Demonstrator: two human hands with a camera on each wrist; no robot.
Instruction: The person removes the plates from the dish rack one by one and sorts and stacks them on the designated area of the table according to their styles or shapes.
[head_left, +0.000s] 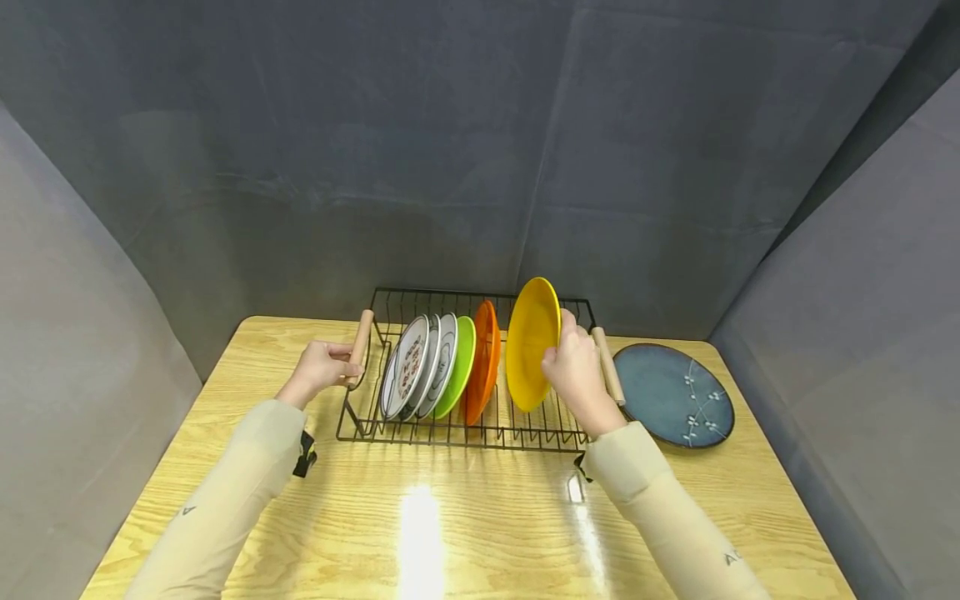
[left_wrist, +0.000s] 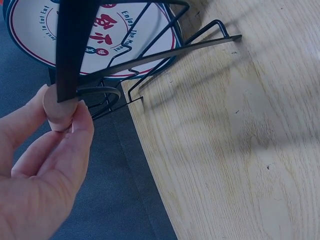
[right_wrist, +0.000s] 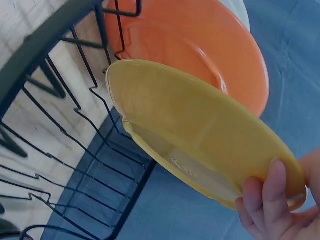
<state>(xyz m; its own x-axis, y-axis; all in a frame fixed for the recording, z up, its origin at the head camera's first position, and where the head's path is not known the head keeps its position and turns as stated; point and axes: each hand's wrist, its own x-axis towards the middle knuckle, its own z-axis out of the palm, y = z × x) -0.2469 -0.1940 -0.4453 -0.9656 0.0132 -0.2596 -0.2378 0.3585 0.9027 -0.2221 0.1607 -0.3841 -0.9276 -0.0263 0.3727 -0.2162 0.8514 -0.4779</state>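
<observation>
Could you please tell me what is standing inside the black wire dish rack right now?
The rack holds white printed plates, a green plate, an orange plate and a yellow plate gripped by the right hand. Their overlap hides the white plates' exact number.

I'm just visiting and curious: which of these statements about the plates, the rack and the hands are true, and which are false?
1. The right hand grips the yellow plate. True.
2. The left hand rests flat on the table. False: it holds the rack's wooden handle.
3. The blue plate stands in the rack. False: it lies on the table, right of the rack.
4. The orange plate stands between the green plate and the yellow one. True.
</observation>
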